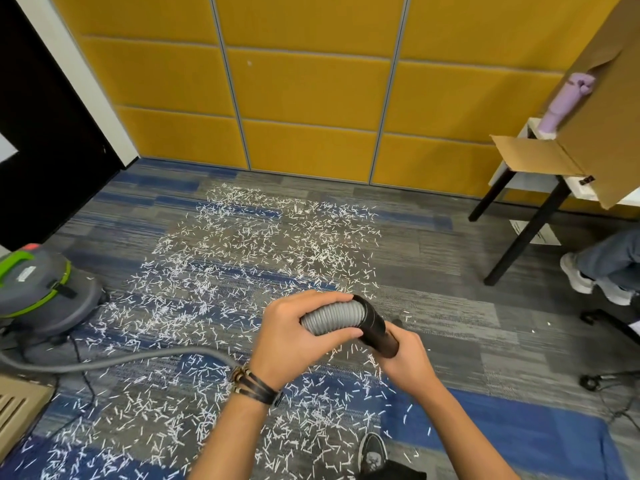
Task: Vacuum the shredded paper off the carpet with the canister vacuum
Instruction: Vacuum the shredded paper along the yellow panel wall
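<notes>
Head view, looking down at the floor. The left hand (294,337) is wrapped around the grey ribbed hose (332,317), thumb under and fingers over, just behind its black cuff (375,323). The right hand (405,358) grips the far end of that cuff from beneath. The two hands sit close together, held above the carpet (450,323). Dark corded bracelets (256,386) are on the left wrist.

From the left hand the hose drops and runs leftward along the floor to the canister vacuum (41,292), which stands at the left edge: grey body, green trim, red button on top. Its pale top label is too blurred to read.

Shredded paper (263,244) lies scattered in white slivers from near the yellow wall panels (304,91) to the bottom edge, also beneath the hands and around the person's grey shoe (372,452).

At right, a cardboard box (609,116) rests on a black-legged table (526,233) (the box's small dark tag is unreadable). Another person's jeans (609,261) and white shoes are beside the table.
</notes>
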A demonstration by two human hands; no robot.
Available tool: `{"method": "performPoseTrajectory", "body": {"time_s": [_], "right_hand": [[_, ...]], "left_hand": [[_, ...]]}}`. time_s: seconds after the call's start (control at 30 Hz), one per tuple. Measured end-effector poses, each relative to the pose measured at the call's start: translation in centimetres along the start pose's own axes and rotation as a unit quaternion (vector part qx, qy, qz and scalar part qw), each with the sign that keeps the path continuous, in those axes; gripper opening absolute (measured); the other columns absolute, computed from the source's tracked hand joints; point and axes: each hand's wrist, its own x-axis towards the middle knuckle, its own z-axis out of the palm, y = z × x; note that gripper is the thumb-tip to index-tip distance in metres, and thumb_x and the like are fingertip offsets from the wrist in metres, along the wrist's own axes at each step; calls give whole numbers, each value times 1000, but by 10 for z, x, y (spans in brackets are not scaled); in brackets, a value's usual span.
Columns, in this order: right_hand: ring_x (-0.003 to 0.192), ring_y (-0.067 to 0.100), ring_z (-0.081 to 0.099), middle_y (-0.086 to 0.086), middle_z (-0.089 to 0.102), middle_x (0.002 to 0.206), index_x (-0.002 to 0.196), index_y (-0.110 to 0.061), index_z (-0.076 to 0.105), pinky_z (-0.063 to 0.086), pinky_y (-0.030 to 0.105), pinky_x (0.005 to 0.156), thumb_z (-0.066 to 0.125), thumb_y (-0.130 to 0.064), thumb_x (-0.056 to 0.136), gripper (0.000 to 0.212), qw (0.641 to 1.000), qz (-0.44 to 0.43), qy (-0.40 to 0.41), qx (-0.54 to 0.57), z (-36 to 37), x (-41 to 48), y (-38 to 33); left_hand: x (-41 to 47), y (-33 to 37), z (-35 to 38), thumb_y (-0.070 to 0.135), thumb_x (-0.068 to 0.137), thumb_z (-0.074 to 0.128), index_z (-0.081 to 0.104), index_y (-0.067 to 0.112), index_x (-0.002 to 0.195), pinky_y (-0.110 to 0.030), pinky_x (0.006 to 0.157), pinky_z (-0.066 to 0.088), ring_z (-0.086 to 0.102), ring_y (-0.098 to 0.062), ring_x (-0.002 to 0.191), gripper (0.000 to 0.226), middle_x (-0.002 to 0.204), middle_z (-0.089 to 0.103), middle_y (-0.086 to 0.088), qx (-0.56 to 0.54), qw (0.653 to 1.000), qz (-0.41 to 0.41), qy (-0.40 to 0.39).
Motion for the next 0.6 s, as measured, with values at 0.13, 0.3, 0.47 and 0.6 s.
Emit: {"method": "performPoseTrajectory", "body": {"time_s": [0.13, 0.3, 0.47, 0.6], "right_hand": [[58, 4, 55, -6, 68, 68, 89, -16, 71, 40, 18, 53, 70, 7, 76, 27, 1000, -2, -5, 5, 0, 4, -2], [56, 6, 51, -11, 64, 65, 85, -22, 67, 39, 21, 53, 71, 1, 78, 25, 999, 11, -23, -20, 10, -8, 7], [58, 8, 56, -11, 67, 66, 87, -26, 70, 40, 21, 54, 70, 2, 76, 30, 999, 13, -3, -39, 13, -15, 7], [61, 14, 59, -6, 68, 66, 87, -19, 70, 43, 26, 55, 67, -5, 75, 19, 999, -4, 4, -51, 12, -5, -2]], "left_hand": [[1, -3, 4, 58, 69, 91, 78, 42, 115, -15, 85, 55, 71, 0, 95, 50, 101, 74, 28, 14, 1000, -8, -26], [-3, -15, 0, 51, 68, 95, 80, 39, 113, -25, 91, 58, 73, -4, 101, 49, 107, 77, 23, -10, 998, -25, -55], [-9, -15, -8, 44, 68, 97, 81, 36, 113, -21, 89, 57, 73, -5, 101, 48, 107, 77, 23, -19, 999, -26, -43], [-10, -18, -13, 42, 69, 96, 80, 38, 114, -15, 88, 54, 72, -1, 100, 48, 108, 74, 29, -10, 999, -31, -22]]}}
